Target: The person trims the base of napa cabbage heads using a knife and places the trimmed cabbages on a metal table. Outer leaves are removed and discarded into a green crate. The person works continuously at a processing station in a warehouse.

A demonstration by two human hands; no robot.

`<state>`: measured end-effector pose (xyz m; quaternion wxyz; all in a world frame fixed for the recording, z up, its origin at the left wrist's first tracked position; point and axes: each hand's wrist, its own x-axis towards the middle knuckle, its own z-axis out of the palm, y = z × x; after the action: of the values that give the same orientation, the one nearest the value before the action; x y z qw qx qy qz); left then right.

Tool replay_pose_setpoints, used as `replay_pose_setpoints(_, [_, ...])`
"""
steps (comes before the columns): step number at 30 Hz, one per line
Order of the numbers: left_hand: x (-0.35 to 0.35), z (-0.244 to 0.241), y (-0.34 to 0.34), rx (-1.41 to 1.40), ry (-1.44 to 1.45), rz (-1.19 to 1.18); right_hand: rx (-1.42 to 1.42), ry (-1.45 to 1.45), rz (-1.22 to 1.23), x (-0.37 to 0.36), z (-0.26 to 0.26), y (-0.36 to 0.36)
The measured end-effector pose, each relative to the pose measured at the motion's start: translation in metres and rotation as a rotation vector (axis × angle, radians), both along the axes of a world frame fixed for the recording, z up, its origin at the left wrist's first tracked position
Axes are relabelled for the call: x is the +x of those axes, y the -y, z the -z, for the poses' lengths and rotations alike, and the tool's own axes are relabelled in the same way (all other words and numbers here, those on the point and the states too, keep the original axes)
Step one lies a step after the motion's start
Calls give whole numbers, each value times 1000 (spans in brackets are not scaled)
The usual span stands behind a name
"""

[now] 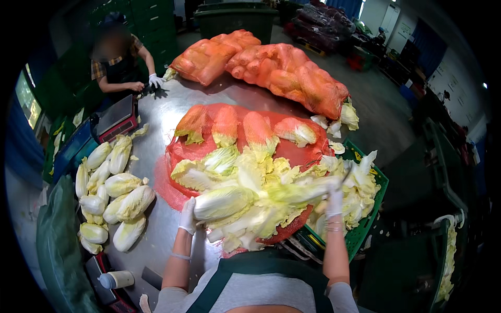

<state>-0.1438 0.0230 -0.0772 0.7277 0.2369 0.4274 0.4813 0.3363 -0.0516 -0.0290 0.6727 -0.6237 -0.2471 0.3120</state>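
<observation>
My left hand (188, 216), in a white glove, grips the base end of a napa cabbage (225, 202) lying on loose leaves. My right hand (334, 200), also gloved and blurred, is at the right, above the crate's edge. A thin dark knife blade (346, 174) sticks out of it, and pale outer leaves (299, 191) stretch from the hand towards the cabbage; how it holds them is blurred. Under the leaves spreads a red mesh bag (235, 156), with several cabbages (257, 131) showing at its far side.
Several trimmed cabbages (131, 203) are piled at left. Beyond stand full mesh bags (287, 74). A green crate (377, 191) of leaves adjoins the table (156, 242). Scales (115, 117), a bottle (117, 279) and a co-worker (117, 66) with a gloved hand are at left.
</observation>
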Motion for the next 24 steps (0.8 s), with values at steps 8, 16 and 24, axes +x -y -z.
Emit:
replay_pose_setpoints(8, [59,-27,40,81,-125,75,-271,332,-35,-17,-65,12])
replay_pose_setpoints(16, [117,-36,68,369,-292,355,-371,-56,-725,-177,-2,13])
replay_pose_setpoints(24, [132,-11,63,572,-727,436,-260,-108,-674,-181,19,33])
